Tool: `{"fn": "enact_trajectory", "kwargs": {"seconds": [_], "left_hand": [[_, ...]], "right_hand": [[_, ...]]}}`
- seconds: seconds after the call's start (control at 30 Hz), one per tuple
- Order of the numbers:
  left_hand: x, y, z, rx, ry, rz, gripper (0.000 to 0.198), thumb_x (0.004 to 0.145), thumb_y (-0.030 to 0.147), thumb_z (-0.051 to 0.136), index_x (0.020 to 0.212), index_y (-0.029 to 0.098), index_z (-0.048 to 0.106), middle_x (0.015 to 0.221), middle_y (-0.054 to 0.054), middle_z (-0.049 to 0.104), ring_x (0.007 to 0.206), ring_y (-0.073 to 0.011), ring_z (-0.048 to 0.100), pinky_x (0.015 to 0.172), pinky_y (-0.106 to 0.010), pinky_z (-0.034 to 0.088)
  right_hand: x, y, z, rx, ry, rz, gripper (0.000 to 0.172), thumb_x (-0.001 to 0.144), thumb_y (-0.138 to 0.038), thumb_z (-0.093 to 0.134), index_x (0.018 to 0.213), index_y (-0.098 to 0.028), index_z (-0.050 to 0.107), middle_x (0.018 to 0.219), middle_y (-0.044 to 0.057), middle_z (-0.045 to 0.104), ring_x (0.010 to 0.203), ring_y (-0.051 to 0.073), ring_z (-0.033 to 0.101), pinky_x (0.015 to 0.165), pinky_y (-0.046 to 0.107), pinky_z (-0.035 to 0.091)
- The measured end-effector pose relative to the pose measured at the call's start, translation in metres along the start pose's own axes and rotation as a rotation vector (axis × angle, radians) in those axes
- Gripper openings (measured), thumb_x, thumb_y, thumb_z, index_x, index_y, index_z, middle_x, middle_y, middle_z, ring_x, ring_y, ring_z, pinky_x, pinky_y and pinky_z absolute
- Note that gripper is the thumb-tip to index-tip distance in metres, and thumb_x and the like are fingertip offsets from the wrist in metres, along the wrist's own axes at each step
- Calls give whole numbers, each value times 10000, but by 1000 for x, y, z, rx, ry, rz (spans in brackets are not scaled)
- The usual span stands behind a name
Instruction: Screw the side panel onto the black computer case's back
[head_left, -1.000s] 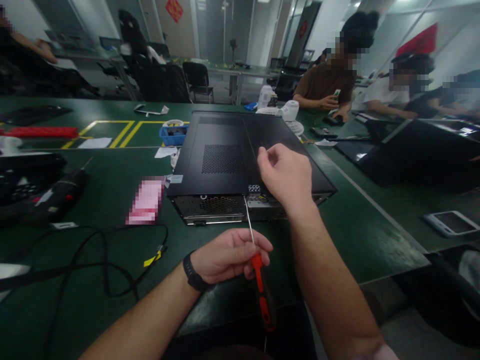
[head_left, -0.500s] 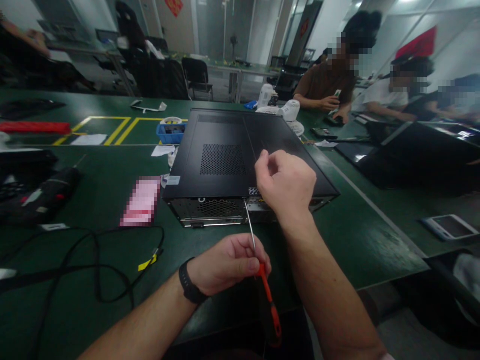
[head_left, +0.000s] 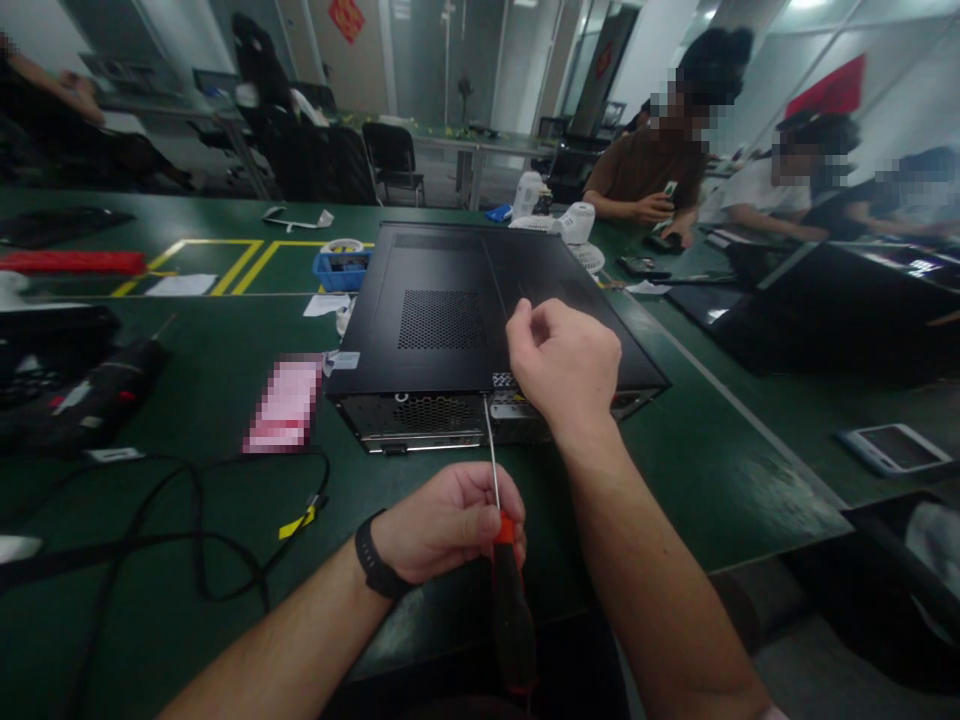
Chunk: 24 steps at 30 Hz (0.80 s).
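Observation:
My left hand point(head_left: 457, 525), with a black band on its wrist, is closed round a screwdriver point(head_left: 513, 610) where its shaft meets the red and black handle. The thin shaft points away from me, and its tip meets the rear edge of a black computer case point(head_left: 442, 265) lying flat on the table. My right hand point(head_left: 571, 360) rests in a loose fist on the case's near top edge, right of the tip. The curled fingers hide whatever it may hold.
A cordless drill point(head_left: 112, 390) and black cables point(head_left: 195, 500) lie left on the green table point(head_left: 720, 450). A blue bin point(head_left: 341, 268) sits beyond the case's left side. At right are a phone point(head_left: 896, 448) and a dark panel-like thing point(head_left: 832, 310). Several people sit further back.
The screwdriver handle has turned about its shaft and swung slightly left, showing more black than red. My left hand still grips it; my right fist stays on the case.

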<state>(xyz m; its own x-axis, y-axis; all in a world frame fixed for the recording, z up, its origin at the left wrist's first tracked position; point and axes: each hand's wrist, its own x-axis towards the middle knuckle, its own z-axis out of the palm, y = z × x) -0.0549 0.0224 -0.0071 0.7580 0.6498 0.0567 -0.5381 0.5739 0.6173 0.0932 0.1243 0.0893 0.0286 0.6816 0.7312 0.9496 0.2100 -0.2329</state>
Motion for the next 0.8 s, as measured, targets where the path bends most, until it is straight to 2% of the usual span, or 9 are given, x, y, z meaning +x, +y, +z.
{"fn": "enact_trajectory", "kwargs": {"seconds": [0.13,0.37,0.53,0.8], "left_hand": [[2,2,3,3,-9,19,380,748,394,913,863,146,649,761,-9,665,622,-113,680,562,-188,527],[2,4,1,9,-24,12,392,758,396,906,859,146,621,755,8,641,631,-121,709,589,-200,560],[1,3,2,-21,-48,19,371,780,385,891,881,152,620,795,7,647,679,-152,752,616,-230,592],[1,4,0,-2,-52,9,385,773,403,897,896,142,641,792,-7,684,691,-147,761,629,-200,594]], "right_hand": [[1,1,-2,92,-18,64,432,991,-460,478,674,-206,624,654,34,652,629,162,556,650,323,319],[1,6,-8,289,-17,132,406,956,-448,546,630,-213,601,567,-17,583,552,124,504,617,297,340],[1,8,-11,315,-56,160,406,942,-464,562,627,-213,608,555,-23,569,537,118,489,602,295,330],[0,10,-11,337,-108,163,386,939,-456,568,642,-214,615,587,-12,606,554,126,520,617,297,359]]}}
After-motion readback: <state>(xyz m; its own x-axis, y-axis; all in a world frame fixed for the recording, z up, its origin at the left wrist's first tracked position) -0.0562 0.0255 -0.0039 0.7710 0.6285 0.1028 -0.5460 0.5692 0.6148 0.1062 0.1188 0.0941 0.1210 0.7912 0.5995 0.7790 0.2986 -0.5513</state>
